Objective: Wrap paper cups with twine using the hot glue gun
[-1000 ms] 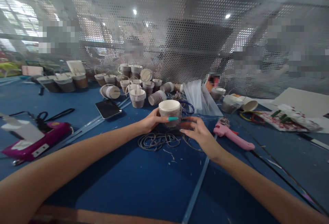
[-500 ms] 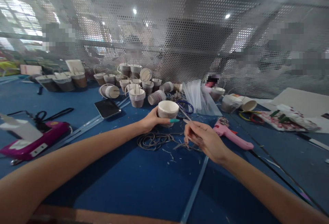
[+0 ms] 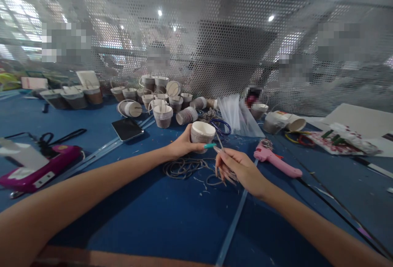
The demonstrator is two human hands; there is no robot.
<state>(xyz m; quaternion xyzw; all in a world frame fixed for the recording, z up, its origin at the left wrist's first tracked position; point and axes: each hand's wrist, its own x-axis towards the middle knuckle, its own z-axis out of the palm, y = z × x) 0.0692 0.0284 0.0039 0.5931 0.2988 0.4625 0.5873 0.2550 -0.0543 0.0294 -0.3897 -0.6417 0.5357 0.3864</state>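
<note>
My left hand (image 3: 186,142) is wrapped round a small whitish cup (image 3: 202,133), its mouth turned up and slightly tilted. The thumb, with a long teal nail, lies across the cup's front. Just to the right, my right hand (image 3: 235,164) pinches a thin cord (image 3: 220,139) that runs up beside the cup's right side. Below the cup, a loose coil of grey cord (image 3: 181,169) lies on the blue table. A pink glue gun (image 3: 278,160) rests to the right of my right hand.
Several wrapped cups with handles (image 3: 162,115) stand and lie at the back. A phone (image 3: 127,129) and a magenta power strip (image 3: 58,164) are on the left. Clear plastic sheets (image 3: 239,115) stand behind my hands. A patterned bag (image 3: 346,142) lies at the right.
The cup in my left hand has shifted slightly right and tilted. My right hand has moved a little left, closer to the cup, and the cord it pinches now stands steeper.
</note>
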